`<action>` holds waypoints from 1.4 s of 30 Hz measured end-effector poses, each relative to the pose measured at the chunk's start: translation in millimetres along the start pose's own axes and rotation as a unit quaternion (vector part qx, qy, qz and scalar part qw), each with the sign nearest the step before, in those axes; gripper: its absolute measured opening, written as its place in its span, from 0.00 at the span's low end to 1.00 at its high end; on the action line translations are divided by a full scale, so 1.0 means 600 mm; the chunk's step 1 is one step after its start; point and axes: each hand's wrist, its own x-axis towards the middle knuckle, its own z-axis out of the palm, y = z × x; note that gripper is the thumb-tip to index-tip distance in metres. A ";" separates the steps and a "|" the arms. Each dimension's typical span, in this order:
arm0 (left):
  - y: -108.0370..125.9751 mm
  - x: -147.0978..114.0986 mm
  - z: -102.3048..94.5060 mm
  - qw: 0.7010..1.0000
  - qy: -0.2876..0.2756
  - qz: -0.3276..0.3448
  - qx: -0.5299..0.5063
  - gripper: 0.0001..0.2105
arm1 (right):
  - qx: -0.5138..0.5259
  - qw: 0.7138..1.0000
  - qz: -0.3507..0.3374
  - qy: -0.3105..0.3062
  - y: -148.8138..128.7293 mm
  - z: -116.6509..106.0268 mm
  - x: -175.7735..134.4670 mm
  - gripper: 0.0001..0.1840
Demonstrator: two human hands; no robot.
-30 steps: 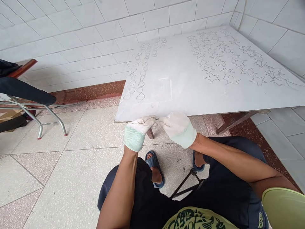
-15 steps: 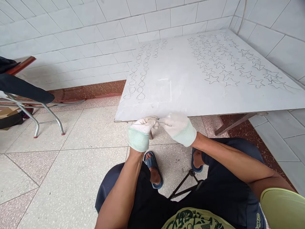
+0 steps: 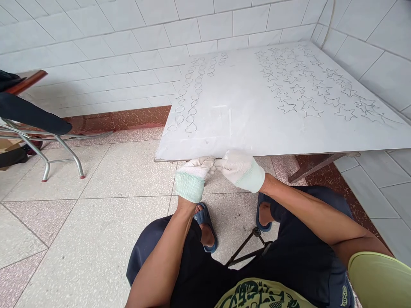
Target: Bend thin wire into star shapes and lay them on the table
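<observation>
Left hand (image 3: 195, 179), gloved, curls its fingers closed at the near edge of the tabletop (image 3: 253, 124); thin figure-eight shapes (image 3: 192, 123) lie in columns beyond. Right hand (image 3: 241, 170), also gloved, pinches closed, fingertips against the left's; whether either holds anything I cannot tell. Star shapes (image 3: 297, 89) crowd the tabletop's right side.

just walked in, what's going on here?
A seated person has a gloved left hand and gloved right hand together, fingertips pinched, at the near edge of a white tabletop; anything between them is hidden. Figure-eight wire shapes lie toward the tabletop's left, star-shaped wire outlines toward its right.
</observation>
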 end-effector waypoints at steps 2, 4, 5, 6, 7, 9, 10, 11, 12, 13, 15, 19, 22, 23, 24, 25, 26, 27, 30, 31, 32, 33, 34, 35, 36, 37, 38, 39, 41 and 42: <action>0.000 0.002 0.000 1.000 -0.003 0.001 -0.004 0.13 | 0.003 1.000 -0.003 -0.015 0.003 -0.004 0.003 0.19; 0.000 0.007 -0.005 1.000 -0.012 0.011 -0.009 0.14 | 0.008 1.000 -0.001 -0.017 0.007 -0.009 0.005 0.19; 0.000 0.011 -0.009 1.000 -0.021 0.016 -0.012 0.15 | 0.012 1.000 0.003 -0.010 0.009 -0.012 0.004 0.19; 0.000 0.015 -0.014 0.999 -0.032 0.020 -0.016 0.17 | 0.017 1.000 0.009 0.002 0.012 -0.014 0.004 0.19; 0.000 0.020 -0.020 0.999 -0.038 0.024 -0.022 0.20 | 0.020 1.000 0.018 0.016 0.014 -0.016 0.002 0.20; 0.001 0.029 -0.032 0.998 -0.048 0.024 -0.034 0.26 | 0.020 0.998 0.038 0.045 0.017 -0.018 -0.002 0.20; 0.001 0.032 -0.038 0.998 -0.048 0.027 -0.038 0.28 | 0.018 0.997 0.048 0.056 0.017 -0.019 -0.004 0.19; 0.001 0.035 -0.043 0.998 -0.049 0.030 -0.036 0.30 | 0.013 0.997 0.055 0.059 0.018 -0.019 -0.006 0.19; 0.001 0.037 -0.048 0.998 -0.050 0.036 -0.030 0.30 | 0.007 0.996 0.061 0.060 0.018 -0.018 -0.007 0.19; 0.001 0.038 -0.051 0.998 -0.054 0.041 -0.019 0.30 | 0.000 0.996 0.063 0.056 0.018 -0.017 -0.008 0.19; 0.001 0.039 -0.055 0.997 -0.066 0.046 0.010 0.29 | -0.015 0.997 0.055 0.044 0.020 -0.013 -0.009 0.18; 0.007 0.036 -0.054 0.992 -0.112 0.007 0.060 0.22 | -0.047 0.998 0.021 0.033 0.026 0.000 -0.010 0.18; 0.008 0.035 -0.051 0.987 -0.142 -0.036 0.065 0.17 | -0.055 0.998 0.000 0.043 0.031 0.009 -0.013 0.18; 0.006 0.035 -0.050 0.987 -0.142 -0.040 0.057 0.17 | -0.050 0.997 -0.007 0.053 0.032 0.012 -0.014 0.18; 0.004 0.035 -0.049 0.989 -0.138 -0.041 0.047 0.17 | -0.042 0.997 -0.013 0.064 0.034 0.013 -0.015 0.19; 0.001 0.034 -0.047 0.989 -0.135 -0.040 0.036 0.17 | -0.033 0.997 -0.018 0.072 0.035 0.014 -0.015 0.20; -0.002 0.032 -0.045 0.990 -0.133 -0.037 0.024 0.18 | -0.024 0.997 -0.024 0.075 0.036 0.015 -0.016 0.20; -0.006 0.031 -0.043 0.991 -0.132 -0.035 0.014 0.18 | -0.018 0.997 -0.029 0.073 0.037 0.015 -0.015 0.20; -0.013 0.027 -0.040 0.989 -0.141 -0.034 0.009 0.20 | -0.014 0.998 -0.033 0.059 0.044 0.011 -0.014 0.18; -0.014 0.028 -0.041 0.989 -0.145 -0.037 0.016 0.20 | -0.015 0.998 -0.034 0.059 0.047 0.010 -0.013 0.18; -0.014 0.029 -0.044 0.987 -0.151 -0.043 0.026 0.21 | -0.016 0.997 -0.038 0.062 0.049 0.008 -0.013 0.18; -0.014 0.031 -0.047 0.985 -0.160 -0.051 0.036 0.22 | -0.016 0.997 -0.046 0.064 0.052 0.007 -0.013 0.18; -0.012 0.034 -0.050 0.983 -0.168 -0.055 0.042 0.23 | -0.016 0.996 -0.059 0.063 0.054 0.006 -0.013 0.18; -0.011 0.038 -0.053 0.982 -0.174 -0.058 0.043 0.25 | -0.017 0.995 -0.074 0.061 0.055 0.005 -0.013 0.18; -0.009 0.041 -0.056 0.982 -0.175 -0.057 0.041 0.27 | -0.019 0.994 -0.088 0.056 0.056 0.004 -0.014 0.18; -0.007 0.043 -0.057 0.983 -0.173 -0.056 0.035 0.28 | -0.023 0.993 -0.100 0.053 0.057 0.004 -0.015 0.18; -0.006 0.045 -0.057 0.984 -0.166 -0.054 0.029 0.29 | -0.026 0.993 -0.107 0.053 0.056 0.004 -0.016 0.19; -0.006 0.045 -0.056 0.986 -0.155 -0.051 0.023 0.28 | -0.030 0.992 -0.110 0.054 0.055 0.004 -0.017 0.19; -0.007 0.044 -0.050 0.990 -0.135 -0.045 0.020 0.25 | -0.034 0.992 -0.109 0.061 0.052 0.007 -0.019 0.20; -0.008 0.042 -0.047 0.990 -0.130 -0.045 0.022 0.23 | -0.036 0.992 -0.107 0.063 0.051 0.008 -0.019 0.20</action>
